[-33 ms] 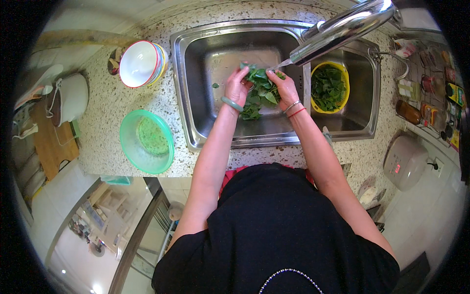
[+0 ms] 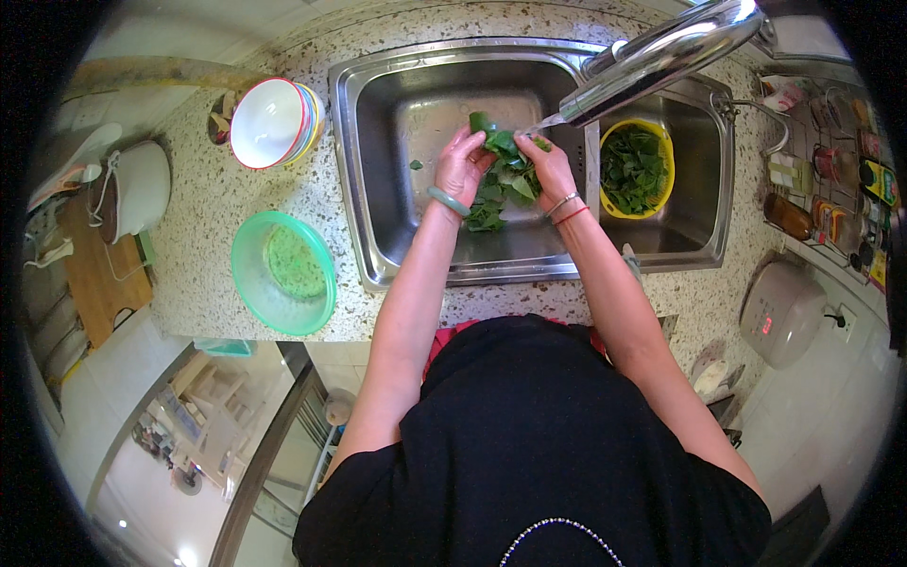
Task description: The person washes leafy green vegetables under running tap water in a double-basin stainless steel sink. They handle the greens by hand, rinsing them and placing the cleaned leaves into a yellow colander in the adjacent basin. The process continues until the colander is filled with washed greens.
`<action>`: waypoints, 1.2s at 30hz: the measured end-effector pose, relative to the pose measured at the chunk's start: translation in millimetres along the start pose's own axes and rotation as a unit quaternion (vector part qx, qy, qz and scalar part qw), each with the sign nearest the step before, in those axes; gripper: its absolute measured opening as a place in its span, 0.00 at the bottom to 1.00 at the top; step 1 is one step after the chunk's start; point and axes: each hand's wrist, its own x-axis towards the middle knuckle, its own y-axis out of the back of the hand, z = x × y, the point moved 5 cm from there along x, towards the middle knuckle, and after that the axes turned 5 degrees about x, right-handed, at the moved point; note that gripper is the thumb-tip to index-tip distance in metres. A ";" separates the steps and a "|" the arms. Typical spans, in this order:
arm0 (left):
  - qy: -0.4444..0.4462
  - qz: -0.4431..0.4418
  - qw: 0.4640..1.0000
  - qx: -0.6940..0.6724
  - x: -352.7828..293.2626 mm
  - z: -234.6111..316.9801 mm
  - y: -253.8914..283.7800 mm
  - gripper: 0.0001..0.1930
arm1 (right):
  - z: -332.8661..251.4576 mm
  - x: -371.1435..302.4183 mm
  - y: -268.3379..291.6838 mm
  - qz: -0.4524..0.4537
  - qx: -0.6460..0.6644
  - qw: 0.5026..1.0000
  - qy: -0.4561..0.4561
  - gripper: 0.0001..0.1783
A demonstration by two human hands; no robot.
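Note:
Both hands are over the large left basin of a steel sink (image 2: 345, 180), with leafy greens (image 2: 510, 156) between them. My left hand (image 2: 460, 165) has its fingers closed on the left side of the bunch, a broad leaf standing up at its fingertips. Pinched between thumb and fingers, stems and leaves stay in my right hand (image 2: 553, 170). Water runs from the chrome faucet (image 2: 652, 71) beside the right fingers. More leaves (image 2: 487, 215) lie below the hands in the basin, partly covered by them. One small leaf (image 2: 416, 164) sticks to the basin floor farther left.
A yellow colander (image 2: 671, 170) of greens sits in the smaller right basin. On the counter at left stand stacked bowls (image 2: 269, 123) and a green plastic basin (image 2: 331, 274). A rack of bottles and jars (image 2: 789, 215) and a pale appliance (image 2: 782, 312) are at right.
The leaves between my hands have shifted, and a broad leaf now stands higher by the left fingertips. Both hands stay in nearly the same place.

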 end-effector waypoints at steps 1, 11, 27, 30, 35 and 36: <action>0.007 -0.029 1.000 0.005 -1.1 0.6 -4.5 0.14 | -0.2 3.1 1.0 0.004 0.002 1.000 0.002 0.16; -0.003 0.142 0.974 0.179 2.4 3.5 10.7 0.09 | 19.3 8.9 12.3 -0.112 0.219 0.949 -0.195 0.14; -0.119 0.085 0.984 0.099 -8.9 32.8 2.7 0.15 | 25.3 10.6 -30.6 -0.173 0.133 0.948 -0.234 0.14; -0.126 0.084 0.978 0.145 -5.8 27.4 -2.7 0.15 | 29.2 11.6 -13.6 -0.152 0.117 0.953 -0.234 0.13; -0.154 0.058 0.943 0.290 6.3 6.7 -4.7 0.13 | 25.7 5.9 -5.5 -0.091 -0.048 0.982 -0.160 0.14; -0.148 0.058 0.941 0.299 6.3 1.8 -9.2 0.11 | 21.6 3.6 -6.3 -0.068 -0.048 0.990 -0.111 0.20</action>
